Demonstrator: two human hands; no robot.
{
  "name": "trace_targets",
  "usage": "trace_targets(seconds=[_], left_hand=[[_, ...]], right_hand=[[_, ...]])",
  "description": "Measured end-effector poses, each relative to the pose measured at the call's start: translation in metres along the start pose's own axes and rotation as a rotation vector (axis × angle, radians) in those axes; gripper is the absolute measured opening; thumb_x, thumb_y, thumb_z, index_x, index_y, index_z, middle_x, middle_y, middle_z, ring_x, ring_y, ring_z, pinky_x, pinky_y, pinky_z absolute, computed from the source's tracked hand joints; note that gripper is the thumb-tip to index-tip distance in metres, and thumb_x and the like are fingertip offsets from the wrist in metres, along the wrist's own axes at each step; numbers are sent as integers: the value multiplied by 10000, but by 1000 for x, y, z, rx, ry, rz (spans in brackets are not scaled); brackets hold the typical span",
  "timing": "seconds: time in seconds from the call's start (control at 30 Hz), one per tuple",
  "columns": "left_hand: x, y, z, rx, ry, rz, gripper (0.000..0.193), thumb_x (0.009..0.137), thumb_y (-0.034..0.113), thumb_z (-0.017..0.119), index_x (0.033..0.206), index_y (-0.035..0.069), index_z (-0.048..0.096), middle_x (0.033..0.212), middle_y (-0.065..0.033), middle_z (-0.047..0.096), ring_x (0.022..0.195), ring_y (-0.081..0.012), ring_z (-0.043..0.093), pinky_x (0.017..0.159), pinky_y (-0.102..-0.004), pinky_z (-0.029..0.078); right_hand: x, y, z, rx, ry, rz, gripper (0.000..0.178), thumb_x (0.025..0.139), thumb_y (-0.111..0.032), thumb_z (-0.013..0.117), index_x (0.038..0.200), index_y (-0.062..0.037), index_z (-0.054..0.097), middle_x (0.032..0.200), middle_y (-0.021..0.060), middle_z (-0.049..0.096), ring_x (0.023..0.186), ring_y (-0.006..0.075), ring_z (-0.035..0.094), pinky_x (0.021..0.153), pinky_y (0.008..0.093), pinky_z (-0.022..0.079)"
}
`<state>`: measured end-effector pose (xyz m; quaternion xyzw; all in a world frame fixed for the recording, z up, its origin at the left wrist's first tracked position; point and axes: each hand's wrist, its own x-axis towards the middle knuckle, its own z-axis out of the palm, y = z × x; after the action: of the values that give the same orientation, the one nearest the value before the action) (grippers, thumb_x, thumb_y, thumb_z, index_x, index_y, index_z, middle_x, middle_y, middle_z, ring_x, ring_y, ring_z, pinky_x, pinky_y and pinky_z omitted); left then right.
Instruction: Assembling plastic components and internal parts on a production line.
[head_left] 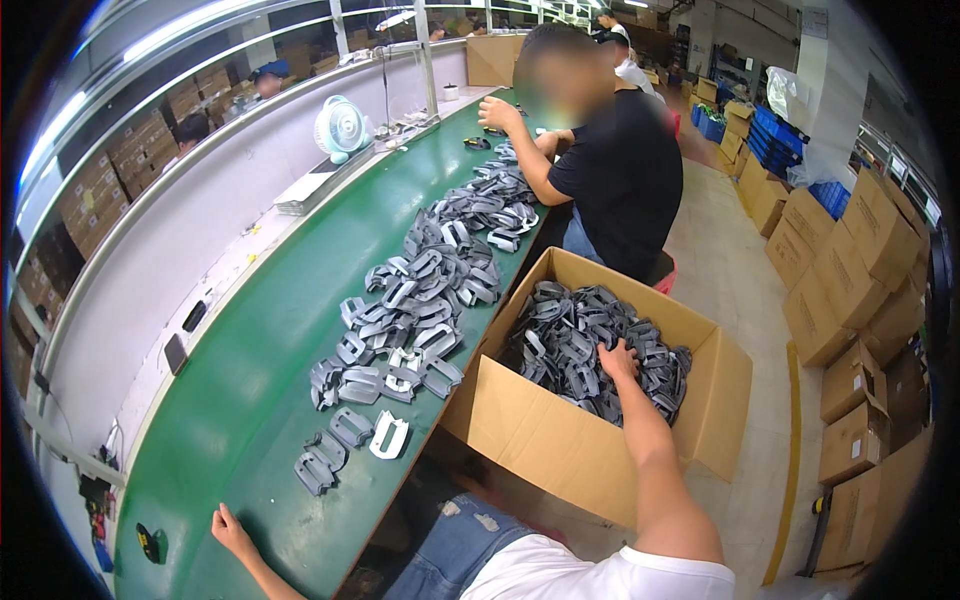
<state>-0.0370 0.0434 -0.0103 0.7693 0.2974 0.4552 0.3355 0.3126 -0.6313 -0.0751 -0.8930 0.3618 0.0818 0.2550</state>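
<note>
My right hand [618,360] reaches down into a large cardboard box [540,415] to the right of the bench. Its fingers look spread and touch the heap of small grey plastic parts [570,335] inside; no part is clearly gripped. Over the near end of the green bench, my left hand [232,530] has its fingers curled, with nothing visible in them. Ahead of it lie several grey frame-shaped plastic parts [320,462] and one pale part [388,436]. Beyond these, a long pile of similar grey parts [420,290] runs along the bench's right side.
A co-worker in a black top [625,180] sits just past the box, hands over the bench [270,370]. A black-and-yellow tool [148,543] lies near the left edge. A small fan [342,128] stands by the wall. Stacked cartons [850,270] line the right side.
</note>
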Motion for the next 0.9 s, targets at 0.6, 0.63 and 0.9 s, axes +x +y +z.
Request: trace_targets(seconds=[0.6, 0.63, 0.9], left_hand=[[11, -7, -13, 38, 38, -13, 412, 879, 180, 492, 572, 71, 238, 548, 43, 228, 526, -77, 215, 445, -275, 184], [9, -11, -19, 43, 63, -10, 412, 879, 180, 492, 572, 71, 238, 548, 43, 228, 526, -77, 215, 445, -275, 184], [-16, 17, -10, 139, 32, -37, 361, 813, 153, 535, 550, 47, 313, 527, 30, 263, 529, -94, 260, 452, -299, 223]], right_hand=[[-2, -17, 13, -12, 19, -17, 682, 751, -533, 483, 1303, -172, 312, 1304, 235, 305, 1166, 434, 345, 923, 517, 322], [-9, -19, 15, -19, 32, -29, 677, 747, -529, 489, 1296, -170, 321, 1295, 249, 312, 1161, 436, 353, 925, 515, 325], [-6, 7, 1, -77, 131, -68, 604, 768, -495, 459, 1247, -140, 364, 1203, 262, 409, 1093, 429, 434, 885, 503, 373]])
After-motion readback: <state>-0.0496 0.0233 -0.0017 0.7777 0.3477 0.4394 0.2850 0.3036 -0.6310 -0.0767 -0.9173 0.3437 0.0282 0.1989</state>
